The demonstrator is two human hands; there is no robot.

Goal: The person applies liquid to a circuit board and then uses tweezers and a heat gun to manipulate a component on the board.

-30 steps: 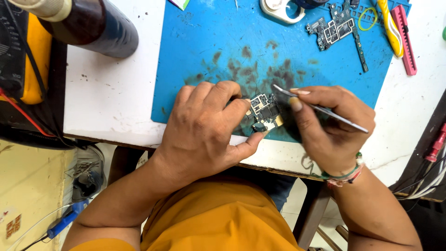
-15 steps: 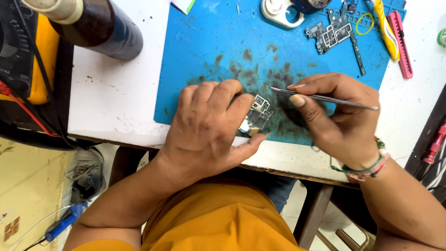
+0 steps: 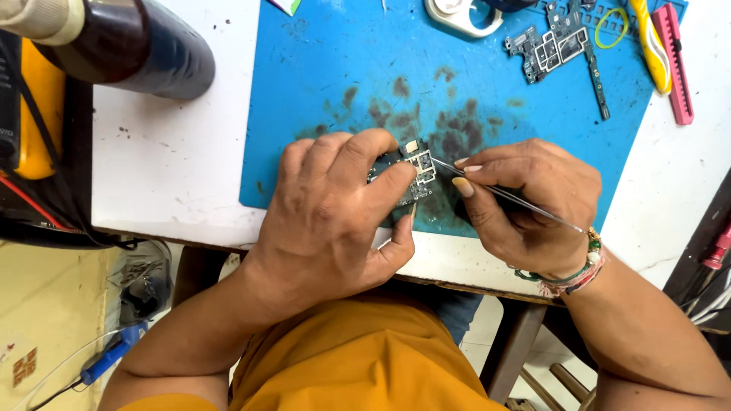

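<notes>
Hands: two, a left hand (image 3: 335,213) and a right hand (image 3: 529,202), both at frame centre.

Circuit boards: two, one small circuit board (image 3: 407,171) at centre and one loose circuit board (image 3: 552,46) at upper right.

Tweezers (image 3: 506,196): one pair, right of centre.

Blue work mat (image 3: 381,61): one.

Utility knives: two at the upper right edge, one yellow knife (image 3: 653,42) and one pink knife (image 3: 676,61).

Yellow rubber band (image 3: 611,27): one.

Dark cylindrical tool (image 3: 129,46): one, upper left.
</notes>
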